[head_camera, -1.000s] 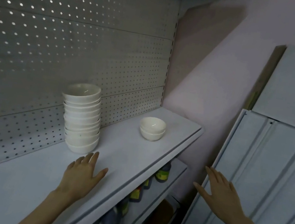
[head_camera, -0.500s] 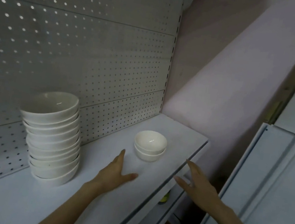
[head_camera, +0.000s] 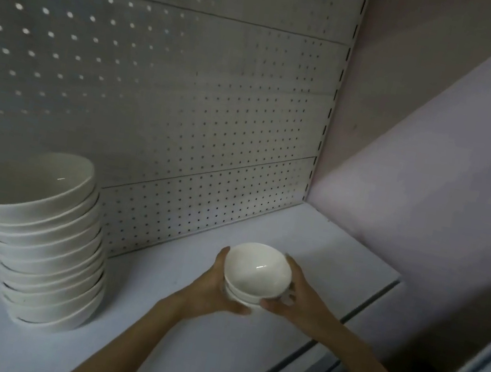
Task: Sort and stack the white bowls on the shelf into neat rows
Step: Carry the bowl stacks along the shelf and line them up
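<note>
- We see a tall stack of white bowls (head_camera: 43,243) standing upright on the left of the white shelf (head_camera: 334,246), close to the perforated back panel (head_camera: 202,204). The bowls are glossy and nested rim-up. The stack is uneven, with its upper bowls shifted leftward.
- We see a pair of nested bowls (head_camera: 257,272), smaller and rim-up, well apart from the tall stack and towards the shelf's right end. Our left hand (head_camera: 211,287) and right hand (head_camera: 300,295) cup its sides. We cannot tell whether it touches the shelf.
</note>
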Demonstrator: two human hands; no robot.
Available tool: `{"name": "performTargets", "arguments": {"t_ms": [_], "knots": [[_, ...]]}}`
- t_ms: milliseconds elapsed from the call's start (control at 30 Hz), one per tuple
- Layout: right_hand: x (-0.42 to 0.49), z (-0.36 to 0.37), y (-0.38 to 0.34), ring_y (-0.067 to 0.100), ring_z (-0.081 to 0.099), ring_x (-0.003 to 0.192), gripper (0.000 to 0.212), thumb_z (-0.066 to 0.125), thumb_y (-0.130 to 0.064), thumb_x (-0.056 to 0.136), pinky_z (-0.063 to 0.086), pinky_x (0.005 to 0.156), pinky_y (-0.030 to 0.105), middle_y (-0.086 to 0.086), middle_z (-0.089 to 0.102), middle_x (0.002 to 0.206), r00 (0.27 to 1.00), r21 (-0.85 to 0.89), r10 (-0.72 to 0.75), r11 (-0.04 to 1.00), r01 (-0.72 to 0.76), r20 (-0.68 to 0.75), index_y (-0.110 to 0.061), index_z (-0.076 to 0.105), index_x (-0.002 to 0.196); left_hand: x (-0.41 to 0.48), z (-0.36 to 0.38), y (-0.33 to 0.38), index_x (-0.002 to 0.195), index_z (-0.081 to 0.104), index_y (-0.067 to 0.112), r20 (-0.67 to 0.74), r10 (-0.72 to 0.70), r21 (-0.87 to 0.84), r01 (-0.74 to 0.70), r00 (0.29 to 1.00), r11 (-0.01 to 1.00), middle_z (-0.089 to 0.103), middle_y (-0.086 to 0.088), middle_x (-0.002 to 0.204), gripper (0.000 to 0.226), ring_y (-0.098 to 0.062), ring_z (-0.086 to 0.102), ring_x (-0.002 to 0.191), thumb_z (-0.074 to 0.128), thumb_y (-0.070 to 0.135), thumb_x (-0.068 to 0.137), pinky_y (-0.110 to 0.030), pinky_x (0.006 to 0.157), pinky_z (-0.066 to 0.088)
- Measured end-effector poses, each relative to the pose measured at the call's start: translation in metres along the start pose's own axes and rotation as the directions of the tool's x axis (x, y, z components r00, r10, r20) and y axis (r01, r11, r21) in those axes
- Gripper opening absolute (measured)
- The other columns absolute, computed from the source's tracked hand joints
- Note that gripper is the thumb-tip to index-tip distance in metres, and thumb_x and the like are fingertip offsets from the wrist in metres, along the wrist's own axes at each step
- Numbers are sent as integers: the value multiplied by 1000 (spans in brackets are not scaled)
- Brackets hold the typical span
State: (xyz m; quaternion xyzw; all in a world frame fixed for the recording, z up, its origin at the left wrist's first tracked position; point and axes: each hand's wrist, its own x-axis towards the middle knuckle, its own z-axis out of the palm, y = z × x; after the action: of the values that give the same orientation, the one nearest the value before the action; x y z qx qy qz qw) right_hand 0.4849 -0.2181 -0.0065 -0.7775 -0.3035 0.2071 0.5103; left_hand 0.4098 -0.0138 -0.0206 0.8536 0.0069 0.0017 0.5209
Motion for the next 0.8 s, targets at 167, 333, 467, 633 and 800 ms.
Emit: {"name": "performTargets", "arguments": {"t_ms": [167,333,467,633,800], "knots": [[24,-14,28,-5,44,120,106,88,-47,48,47,91,21,-23,32,135,986,104,-9,995,-8,165,-50,19,128,4,10,-8,137,17,26,-67,-44,-80,38,997,996,30,13,142,107,7,41,125,88,9,60,-21,100,44],[36,-20,37,-12,40,121,121,93,-33,42,52,89,28,-18,25,141,957,85,-110,992,90,268,-35,17,136,-3,23,-6,139,19,24,-117,-112,-187,89,987,978,30,15,142,104,10,40,125,84,-4,64,-19,97,45],[42,-22,41,-4,41,125,117,93,-40,40,48,97,32,-22,34,139,948,97,-170,984,149,268,-38,24,134,-10,28,0,141,21,21,-196,-160,-218,116,967,969,34,13,142,105,10,44,122,85,-3,61,-16,91,46],[49,-22,19,-2,43,124,119,95,-38,37,51,95,41,-29,41,133,925,180,-256,961,212,280,-42,27,135,-28,20,31,140,27,27,-335,-183,-275,90,924,957,40,10,140,102,11,50,113,85,-6,62,-13,84,48],[47,-11,-32,2,46,124,115,94,-40,37,54,85,34,-28,45,131,888,337,-363,904,261,284,-43,33,134,-65,8,66,141,32,34,-529,-191,-325,10,827,946,49,16,135,105,-1,54,117,88,26,52,-24,89,52]]}}
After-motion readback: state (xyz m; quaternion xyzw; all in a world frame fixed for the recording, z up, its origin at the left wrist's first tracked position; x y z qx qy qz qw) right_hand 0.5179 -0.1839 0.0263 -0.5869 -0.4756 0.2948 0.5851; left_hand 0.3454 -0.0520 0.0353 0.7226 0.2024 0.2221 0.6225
